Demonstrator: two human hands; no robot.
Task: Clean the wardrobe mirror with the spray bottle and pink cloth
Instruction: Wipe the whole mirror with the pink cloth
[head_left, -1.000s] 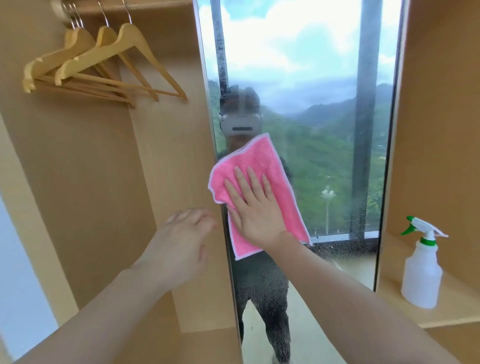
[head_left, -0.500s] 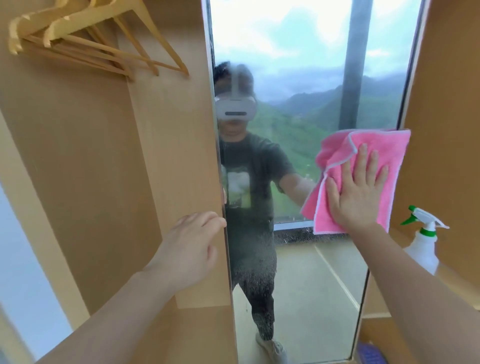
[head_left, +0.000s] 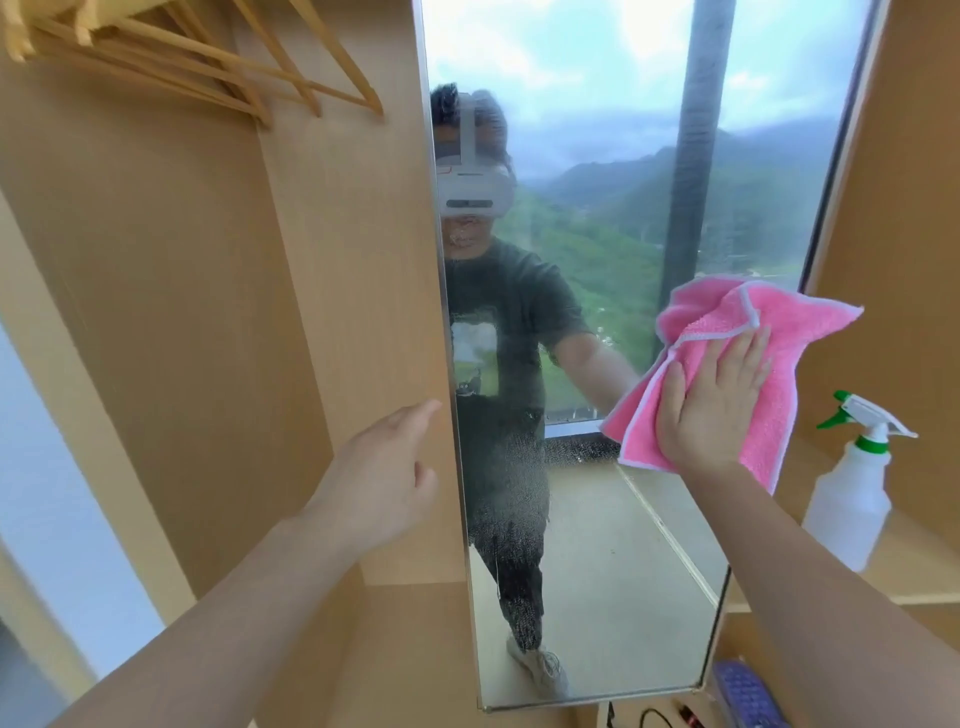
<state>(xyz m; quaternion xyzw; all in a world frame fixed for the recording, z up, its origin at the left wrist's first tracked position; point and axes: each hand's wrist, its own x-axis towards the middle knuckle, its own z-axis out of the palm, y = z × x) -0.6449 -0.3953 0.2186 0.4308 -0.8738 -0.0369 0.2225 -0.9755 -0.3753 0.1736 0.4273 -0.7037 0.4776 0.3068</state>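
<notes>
Hangers (head_left: 218, 67) hang top left inside the wardrobe, not in play.

Left hand (head_left: 384, 478): fingers loosely extended, holding nothing, fingertips at or just beside the panel edge next to the mirror's left frame. Can't tell if it actually touches. Judgement: worth planting it there as a brace so the panel doesn't swing under wiping pressure.

Mirror (head_left: 597, 545): droplets and mist show on the lower middle, over the reflected legs and along the reflected sill. Upper glass looks clearer. So the lower half probably still needs work.

Right hand (head_left: 711, 405): flat palm, straight fingers, pressing the cloth (head_left: 779, 332) against the glass at the right edge, mid height. The cloth's top left corner is folded over and bunched.

To do the step well:
1. Flatten the fold for full contact.
2. Keep the whole palm down for even pressure.
3. Work in overlapping horizontal passes, moving down into the wet band.
4. Run right to the frame edges so no streak is left along the trim.

Spray bottle (head_left: 852, 499): upright on the right shelf, apart from the hand, untouched. Likely no respray needed while droplets remain.
</notes>
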